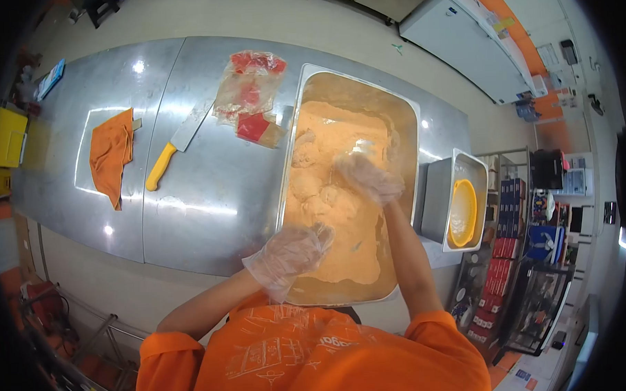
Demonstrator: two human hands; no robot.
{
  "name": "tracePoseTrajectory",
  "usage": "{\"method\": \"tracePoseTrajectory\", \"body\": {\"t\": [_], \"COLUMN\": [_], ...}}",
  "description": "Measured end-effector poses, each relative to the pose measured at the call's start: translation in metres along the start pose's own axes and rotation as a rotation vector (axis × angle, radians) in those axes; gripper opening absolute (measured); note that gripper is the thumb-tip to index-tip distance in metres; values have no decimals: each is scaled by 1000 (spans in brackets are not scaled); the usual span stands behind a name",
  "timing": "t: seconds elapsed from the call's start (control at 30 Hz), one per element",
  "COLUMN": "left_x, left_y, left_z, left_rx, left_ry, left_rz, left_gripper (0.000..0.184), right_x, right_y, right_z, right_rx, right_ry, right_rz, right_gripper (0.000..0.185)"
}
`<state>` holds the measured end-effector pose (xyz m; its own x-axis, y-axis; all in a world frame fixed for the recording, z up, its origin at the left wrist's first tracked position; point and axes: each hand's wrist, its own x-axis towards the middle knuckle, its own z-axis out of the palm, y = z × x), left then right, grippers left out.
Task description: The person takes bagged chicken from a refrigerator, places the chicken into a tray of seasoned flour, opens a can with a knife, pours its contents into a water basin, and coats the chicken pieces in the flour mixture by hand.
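A deep steel pan (pixel 415 133) holds pale orange powder (pixel 349 246), with several powder-coated lumps (pixel 328 200) of unclear kind in its middle and left part. Both my hands wear clear plastic gloves. At the pan's near left side, my left hand (pixel 291 255) reaches over the rim, its fingers loosely bent and apart at the powder, with nothing visible in them. Farther in, my right hand (pixel 373 179) is over the powder beside the lumps; motion smears its fingers, so what they touch or hold is unclear.
Left of the pan lie crumpled red-and-clear plastic bags (pixel 250 87), a knife (pixel 180 141) with a yellow handle and an orange cloth (pixel 113 158) on the steel table (pixel 209 178). To the right stands a smaller steel container (pixel 437 191) with a yellow basket (pixel 463 211) inside.
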<state>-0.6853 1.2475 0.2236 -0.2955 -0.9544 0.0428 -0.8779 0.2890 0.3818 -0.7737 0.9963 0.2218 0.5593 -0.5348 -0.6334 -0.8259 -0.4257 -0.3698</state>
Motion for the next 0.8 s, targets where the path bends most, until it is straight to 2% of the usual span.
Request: {"method": "tracePoseTrajectory", "body": {"t": [0.03,0.07,0.1,0.17,0.23,0.27,0.33,0.43,0.5,0.57,0.63,0.67,0.7,0.77,0.8], "left_x": [2,2,2,2,4,5,5,6,4,4,7,6,2,1,4], "left_y": [2,1,0,-1,0,1,1,0,1,-1,1,0,-1,2,6], "left_z": [1,5,11,11,-3,-5,-9,2,-15,-14,15,15,14,10,7], "left_rx": [-7,-14,-72,-129,-197,-193,-83,-169,-128,-66,-197,-198,-171,-131,-200], "left_ry": [-105,-108,-70,-41,-11,-11,-3,45,35,21,47,45,123,195,128], "left_rz": [-49,-68,-67,-84,-117,-134,-84,-153,-58,47,-148,-140,-90,-24,-144], "left_gripper": [41,41,37,34,27,27,20,15,14,12,14,14,16,19,22], "right_x": [25,50,74,110,125,125,110,93,54,18,29,33,38,9,-9], "right_y": [14,24,20,9,3,5,16,62,77,105,184,189,176,91,39], "right_z": [7,16,13,25,47,58,79,130,153,168,185,159,118,24,-12], "right_rx": [261,816,817,567,288,246,305,709,622,365,103,106,-413,-411,117], "right_ry": [79,265,244,166,5,-81,-272,-629,-688,-614,-310,-305,69,510,524], "right_rz": [-123,-325,-327,-373,-488,-525,-570,-547,-523,-497,-418,-413,-569,-285,105], "right_gripper": [42,42,42,44,46,48,50,46,45,46,41,41,37,37,42]}}
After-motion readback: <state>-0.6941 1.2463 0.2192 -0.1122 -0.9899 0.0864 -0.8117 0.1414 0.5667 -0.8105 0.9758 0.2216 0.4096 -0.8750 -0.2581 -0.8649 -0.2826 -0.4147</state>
